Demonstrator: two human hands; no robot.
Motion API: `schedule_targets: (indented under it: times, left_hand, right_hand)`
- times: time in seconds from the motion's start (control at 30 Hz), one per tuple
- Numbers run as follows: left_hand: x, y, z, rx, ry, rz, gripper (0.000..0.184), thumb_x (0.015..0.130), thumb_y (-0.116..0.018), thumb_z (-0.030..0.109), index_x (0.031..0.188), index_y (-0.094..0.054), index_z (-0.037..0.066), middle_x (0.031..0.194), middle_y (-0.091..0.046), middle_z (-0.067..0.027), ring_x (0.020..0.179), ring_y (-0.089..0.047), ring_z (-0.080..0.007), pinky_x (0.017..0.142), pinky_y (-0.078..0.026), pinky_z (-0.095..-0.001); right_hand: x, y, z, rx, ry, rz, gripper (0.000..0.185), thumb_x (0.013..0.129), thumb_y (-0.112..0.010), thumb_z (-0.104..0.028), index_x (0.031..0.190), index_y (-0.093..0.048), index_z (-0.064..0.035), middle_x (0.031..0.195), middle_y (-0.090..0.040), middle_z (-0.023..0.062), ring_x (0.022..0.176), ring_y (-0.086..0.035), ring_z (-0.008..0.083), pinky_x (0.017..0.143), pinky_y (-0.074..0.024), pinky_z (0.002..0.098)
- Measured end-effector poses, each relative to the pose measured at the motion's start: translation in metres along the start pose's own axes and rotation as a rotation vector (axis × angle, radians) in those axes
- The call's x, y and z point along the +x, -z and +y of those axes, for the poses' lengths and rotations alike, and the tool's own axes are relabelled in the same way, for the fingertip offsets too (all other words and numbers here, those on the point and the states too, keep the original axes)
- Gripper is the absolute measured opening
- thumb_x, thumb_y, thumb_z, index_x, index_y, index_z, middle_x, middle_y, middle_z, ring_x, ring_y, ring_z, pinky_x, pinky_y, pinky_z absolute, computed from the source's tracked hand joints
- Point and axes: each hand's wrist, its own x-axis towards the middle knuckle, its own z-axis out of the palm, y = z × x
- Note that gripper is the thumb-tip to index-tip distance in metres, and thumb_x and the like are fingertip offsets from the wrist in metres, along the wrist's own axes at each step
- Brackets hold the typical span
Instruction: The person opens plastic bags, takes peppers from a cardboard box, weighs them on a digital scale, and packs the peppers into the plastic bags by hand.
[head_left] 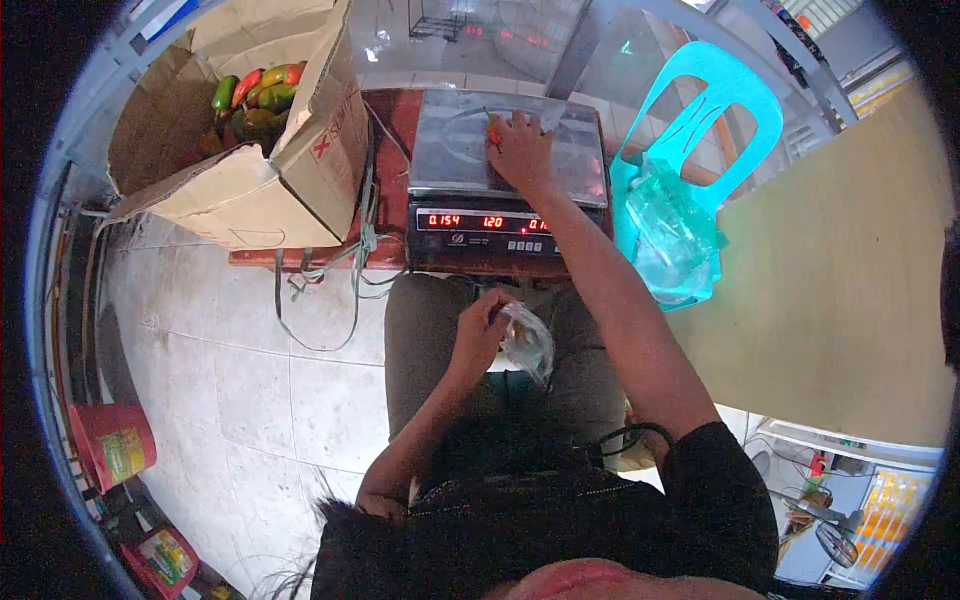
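My right hand [522, 152] reaches over the metal plate of a digital scale [440, 165], palm down. A red chili pepper [494, 132] with a green stem shows at its thumb side, between thumb and fingers; what lies under the palm is hidden. The red display [490, 221] reads 0.154 and 1.20, and my forearm covers part of the last number. Above my lap, my left hand [483, 328] is closed on the top of a clear plastic bag [530, 345], which hangs to the right of the fingers. Its contents are unclear.
A cardboard box [300, 190] holding green and red peppers [258, 92] stands left of the scale. Cords [358, 255] hang beside it. On the right are a turquoise chair [755, 95] with a green plastic bag [675, 230] and a wooden tabletop [830, 280]. Reddish pots [115, 445] line the left side.
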Motion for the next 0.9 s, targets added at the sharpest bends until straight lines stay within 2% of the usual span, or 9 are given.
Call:
schedule_targets:
  times: [0.13,0.23,0.33,0.53,0.73,0.83,0.9]
  left_hand:
    - [0.006,-0.002,-0.006,-0.008,0.004,0.025,0.011,0.09,-0.052,0.005,0.098,-0.058,0.002,0.077,-0.059,-0.0039,0.065,-0.052,-0.0088,0.06,-0.044,-0.0258]
    - [0.008,-0.001,-0.002,-0.02,0.045,0.032,0.011,0.09,-0.052,0.006,0.099,-0.059,0.002,0.077,-0.059,-0.0041,0.064,-0.053,-0.009,0.06,-0.044,-0.0259]
    - [0.006,0.003,0.0,0.013,0.028,0.048,0.011,0.091,-0.052,0.007,0.099,-0.059,0.002,0.077,-0.06,-0.0044,0.064,-0.053,-0.0087,0.059,-0.044,-0.0259]
    - [0.01,0.003,0.003,0.008,0.071,0.104,0.011,0.092,-0.052,0.007,0.099,-0.059,0.002,0.077,-0.06,-0.0044,0.063,-0.052,-0.008,0.058,-0.044,-0.0245]
    - [0.013,-0.001,0.003,-0.014,0.1,0.099,0.01,0.093,-0.052,0.007,0.098,-0.058,0.001,0.077,-0.059,-0.004,0.063,-0.052,-0.0073,0.059,-0.044,-0.0241]
    - [0.019,-0.004,-0.009,-0.025,0.061,0.116,0.011,0.093,-0.053,0.009,0.1,-0.058,0.003,0.079,-0.06,-0.0044,0.066,-0.053,-0.0084,0.062,-0.045,-0.0246]
    - [0.02,-0.005,-0.015,-0.01,-0.03,0.181,0.013,0.094,-0.055,0.012,0.102,-0.06,0.004,0.082,-0.062,-0.0047,0.07,-0.054,-0.0105,0.065,-0.045,-0.0253]
  right_hand:
    - [-0.003,0.018,-0.003,-0.004,0.03,-0.037,0.057,0.077,-0.064,-0.038,0.131,-0.048,-0.0282,0.12,-0.053,0.0102,0.113,-0.048,0.0351,0.085,-0.0423,0.0606]
    - [-0.004,0.017,0.013,0.161,0.162,-0.087,0.052,0.077,-0.064,-0.039,0.126,-0.052,-0.0272,0.119,-0.054,0.0099,0.112,-0.049,0.0341,0.085,-0.0421,0.0613]
    - [-0.004,0.014,0.02,0.16,0.203,-0.084,0.051,0.076,-0.064,-0.041,0.124,-0.053,-0.0271,0.117,-0.054,0.0097,0.111,-0.05,0.0338,0.085,-0.0423,0.0613]
    - [0.005,0.002,0.017,0.094,0.116,-0.111,0.053,0.074,-0.065,-0.04,0.123,-0.05,-0.024,0.115,-0.053,0.0106,0.11,-0.05,0.0355,0.083,-0.045,0.0598]
    - [0.016,0.008,0.029,0.261,0.014,-0.11,0.053,0.072,-0.068,-0.033,0.121,-0.052,-0.021,0.116,-0.054,0.0127,0.108,-0.052,0.0381,0.084,-0.0466,0.0562]
    - [0.031,-0.012,0.046,0.593,-0.053,-0.037,0.055,0.071,-0.07,-0.028,0.122,-0.052,-0.0195,0.118,-0.054,0.0135,0.108,-0.052,0.0376,0.085,-0.047,0.0538]
    - [0.034,-0.014,0.057,1.304,-0.345,-0.2,0.054,0.077,-0.068,-0.032,0.126,-0.05,-0.0222,0.122,-0.054,0.0126,0.111,-0.052,0.0356,0.085,-0.0472,0.053]
